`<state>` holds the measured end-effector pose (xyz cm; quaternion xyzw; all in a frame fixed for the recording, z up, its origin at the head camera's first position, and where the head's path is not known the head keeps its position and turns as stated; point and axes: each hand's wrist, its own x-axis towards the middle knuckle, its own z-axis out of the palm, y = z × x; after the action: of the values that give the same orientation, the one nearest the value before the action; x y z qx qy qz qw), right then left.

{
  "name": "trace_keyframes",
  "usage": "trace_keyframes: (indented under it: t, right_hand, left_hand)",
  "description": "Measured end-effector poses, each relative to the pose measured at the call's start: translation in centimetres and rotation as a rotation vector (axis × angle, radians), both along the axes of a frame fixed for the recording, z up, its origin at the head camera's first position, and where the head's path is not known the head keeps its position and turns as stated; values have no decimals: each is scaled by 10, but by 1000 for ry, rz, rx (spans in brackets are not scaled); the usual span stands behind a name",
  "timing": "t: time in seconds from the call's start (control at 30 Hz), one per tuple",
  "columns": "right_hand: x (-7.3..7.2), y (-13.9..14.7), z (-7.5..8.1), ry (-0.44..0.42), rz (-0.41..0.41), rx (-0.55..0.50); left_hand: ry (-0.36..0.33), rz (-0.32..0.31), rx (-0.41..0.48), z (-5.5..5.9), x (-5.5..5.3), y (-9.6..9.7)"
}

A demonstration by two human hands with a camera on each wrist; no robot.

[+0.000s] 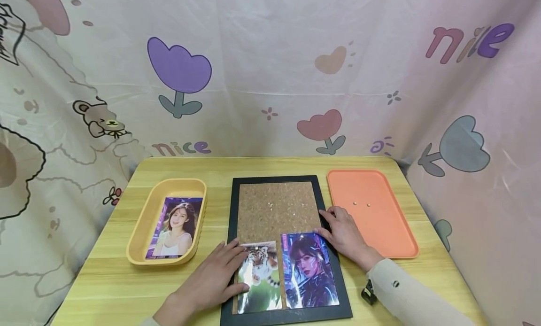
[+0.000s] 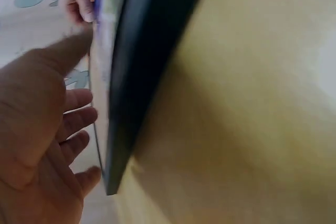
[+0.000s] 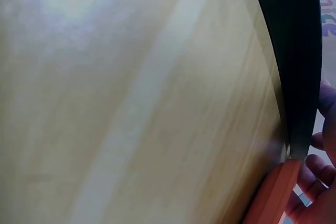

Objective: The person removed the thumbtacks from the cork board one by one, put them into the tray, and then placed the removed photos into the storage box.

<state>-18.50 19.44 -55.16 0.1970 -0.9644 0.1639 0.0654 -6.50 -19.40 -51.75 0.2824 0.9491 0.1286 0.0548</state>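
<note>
A black-framed cork board (image 1: 279,206) lies on the table in the head view. On its lower half are a tiger picture (image 1: 262,295) at left and a purple-blue picture of a figure (image 1: 310,269) at right. My left hand (image 1: 213,274) rests over the board's left edge, its fingers reaching the tiger picture. At the opposite edge my right hand (image 1: 346,232) touches the frame, with the thumb near the top of the purple-blue picture. In the left wrist view, the left hand (image 2: 42,124) has loosely bent fingers beside the dark frame (image 2: 139,72).
Left of the board, a yellow tray (image 1: 139,236) holds a portrait picture (image 1: 179,227). An orange tray (image 1: 380,232) at right carries two small metallic pins (image 1: 355,203). A patterned curtain (image 1: 262,49) hangs behind and beside the wooden table (image 1: 97,269).
</note>
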Motion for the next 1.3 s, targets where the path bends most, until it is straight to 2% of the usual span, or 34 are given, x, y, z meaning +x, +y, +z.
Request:
trace_keyframes:
  t: [0.1, 0.17, 0.5, 0.8, 0.9, 1.07, 1.3]
  right_hand:
    - [0, 0, 0, -1, 0, 1]
    - [0, 0, 0, 1, -3, 7]
    - [0, 0, 0, -17, -10, 20]
    - [-3, 1, 5, -30, 21, 37]
    - [-6, -1, 11, -15, 56, 74]
    - [-11, -13, 27, 54, 159, 154]
    - [-17, -47, 56, 127, 378, 226]
  left_hand:
    - [-39, 14, -22, -6, 2, -2]
    - [-39, 20, -27, -10, 3, -2]
    - [61, -41, -52, -24, 4, -7]
    - [-16, 12, -65, -25, 6, -7]
    - [-17, 15, -70, -26, 7, -7]
    - [-5, 11, -65, -25, 8, -7]
    - [43, -12, -35, -27, 9, -8]
